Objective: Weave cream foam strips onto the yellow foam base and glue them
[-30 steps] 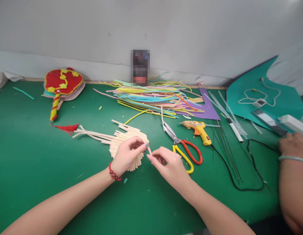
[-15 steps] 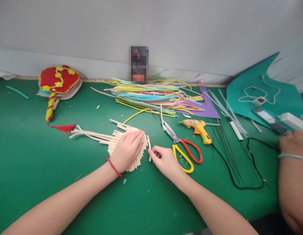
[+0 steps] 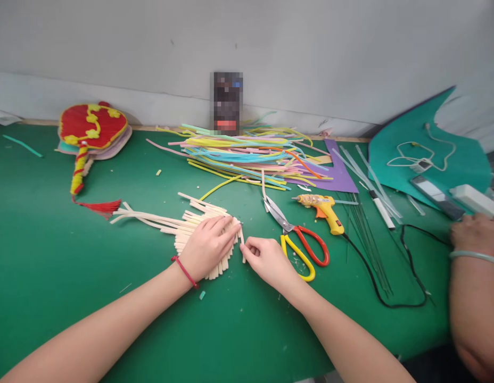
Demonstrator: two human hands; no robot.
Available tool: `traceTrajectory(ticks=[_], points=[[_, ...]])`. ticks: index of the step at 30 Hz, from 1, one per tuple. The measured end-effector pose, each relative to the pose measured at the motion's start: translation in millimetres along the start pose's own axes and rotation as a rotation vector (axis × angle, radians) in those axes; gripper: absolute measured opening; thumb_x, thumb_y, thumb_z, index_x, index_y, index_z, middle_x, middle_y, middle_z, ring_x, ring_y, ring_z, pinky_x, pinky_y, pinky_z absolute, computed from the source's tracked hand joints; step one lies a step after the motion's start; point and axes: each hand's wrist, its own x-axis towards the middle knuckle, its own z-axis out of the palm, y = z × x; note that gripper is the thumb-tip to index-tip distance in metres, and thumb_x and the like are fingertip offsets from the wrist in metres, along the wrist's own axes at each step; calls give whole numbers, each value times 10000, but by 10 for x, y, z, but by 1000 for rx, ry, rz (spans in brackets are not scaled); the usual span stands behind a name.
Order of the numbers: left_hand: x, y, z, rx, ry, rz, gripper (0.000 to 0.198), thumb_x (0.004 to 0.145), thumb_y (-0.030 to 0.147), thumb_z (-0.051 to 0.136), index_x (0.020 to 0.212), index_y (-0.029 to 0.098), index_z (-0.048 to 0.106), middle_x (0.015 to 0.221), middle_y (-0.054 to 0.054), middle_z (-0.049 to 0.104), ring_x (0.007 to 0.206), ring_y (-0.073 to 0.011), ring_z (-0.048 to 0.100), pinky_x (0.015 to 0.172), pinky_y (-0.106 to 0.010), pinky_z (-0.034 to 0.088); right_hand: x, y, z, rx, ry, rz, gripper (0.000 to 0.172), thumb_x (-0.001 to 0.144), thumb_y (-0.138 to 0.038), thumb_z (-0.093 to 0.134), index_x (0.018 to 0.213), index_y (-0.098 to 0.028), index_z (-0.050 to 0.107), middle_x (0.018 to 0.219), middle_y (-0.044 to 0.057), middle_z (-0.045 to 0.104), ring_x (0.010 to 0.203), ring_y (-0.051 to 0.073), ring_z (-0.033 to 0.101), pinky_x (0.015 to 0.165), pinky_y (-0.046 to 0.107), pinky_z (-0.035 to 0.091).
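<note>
My left hand [image 3: 208, 242] lies flat, fingers stretched, over a panel of cream pipe cleaner pieces [image 3: 219, 269] set side by side. Two long cream stems trail from the panel to the left. Between thumb and forefinger, my right hand [image 3: 271, 261] pinches a short cream pipe cleaner piece [image 3: 243, 253] upright along the panel's right edge. My left fingertips are at the top of that piece. Scissors [image 3: 287, 226] with one red and one yellow handle lie beyond my right hand, blades parted around a pale stem. Part of the panel is hidden under my left hand.
A yellow glue gun [image 3: 326, 210] with a black cord lies at right, near thin green wires [image 3: 370, 244]. Coloured pipe cleaners [image 3: 239, 154] lie at the back below a blurred phone [image 3: 227, 103]. A red fan [image 3: 93, 126] is at left. Another person's arm [image 3: 474, 303] rests at right.
My left fingertips have shifted slightly right, onto the top of the short piece. My right hand has moved slightly left with it, closer to the panel's edge.
</note>
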Motion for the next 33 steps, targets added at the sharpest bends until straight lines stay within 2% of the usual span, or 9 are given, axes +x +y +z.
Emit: traceTrajectory(ticks=[7, 12, 16, 20, 23, 25, 27, 29, 33], points=[[5, 9, -8, 53, -12, 16, 251, 928, 216, 461, 1087, 148, 643, 1105, -130, 658, 1003, -252, 611, 858, -404, 511, 27, -30, -38, -41, -44, 42, 300, 848, -235, 518, 556, -194, 463, 541, -38, 529, 526, 100, 436, 534, 214, 261], [0, -3, 19, -23, 20, -28, 273, 920, 190, 467, 1142, 101, 599, 1095, -130, 671, 993, -240, 615, 865, -394, 506, 4, -51, -59, -121, -70, 6, 297, 868, -210, 512, 580, -192, 445, 581, -27, 555, 554, 105, 461, 551, 221, 259], [-5, -13, 31, -68, 26, -49, 276, 918, 176, 460, 1149, 102, 593, 1101, -130, 671, 1003, -236, 613, 878, -397, 498, -9, -67, -37, -225, -51, -26, 299, 882, -202, 514, 594, -194, 436, 599, -20, 544, 552, 110, 431, 544, 232, 253], [-14, -20, 36, -87, 21, -66, 289, 917, 171, 458, 1168, 112, 587, 1121, -130, 666, 1023, -240, 610, 892, -409, 493, 9, 7, -33, -166, -19, -44, 328, 857, -286, 606, 586, -196, 444, 594, -26, 544, 558, 112, 465, 547, 227, 298], [-19, -25, 42, -103, 17, -80, 288, 923, 175, 452, 1171, 120, 587, 1125, -125, 667, 1029, -237, 612, 896, -407, 495, 49, 105, -65, -64, 86, -136, 255, 858, -313, 612, 644, -201, 528, 629, -23, 547, 575, 119, 496, 558, 228, 359], [-20, -26, 46, -113, 15, -88, 285, 926, 175, 447, 1167, 123, 591, 1121, -121, 670, 1026, -236, 615, 896, -409, 498, 85, 155, -79, 15, 203, -227, 164, 891, -271, 559, 750, -203, 608, 723, 1, 590, 657, 133, 551, 633, 236, 422], [-20, -27, 49, -124, 11, -97, 289, 926, 174, 443, 1167, 128, 595, 1118, -121, 672, 1023, -237, 617, 897, -419, 501, 121, 179, -69, 81, 280, -279, 150, 904, -229, 527, 836, -211, 659, 819, 24, 639, 772, 154, 595, 737, 260, 458], [-19, -26, 50, -132, 6, -107, 297, 928, 178, 435, 1173, 139, 597, 1122, -121, 671, 1027, -238, 616, 900, -429, 502, 151, 177, -38, 112, 303, -288, 164, 900, -210, 530, 868, -220, 690, 854, 32, 670, 835, 173, 607, 785, 287, 467], [-17, -23, 44, -126, 2, -111, 297, 927, 175, 434, 1169, 129, 600, 1123, -128, 671, 1027, -241, 615, 901, -433, 506, 178, 151, 28, 175, 344, -260, 155, 875, -203, 568, 890, -228, 721, 862, 32, 690, 835, 181, 610, 787, 305, 481]])
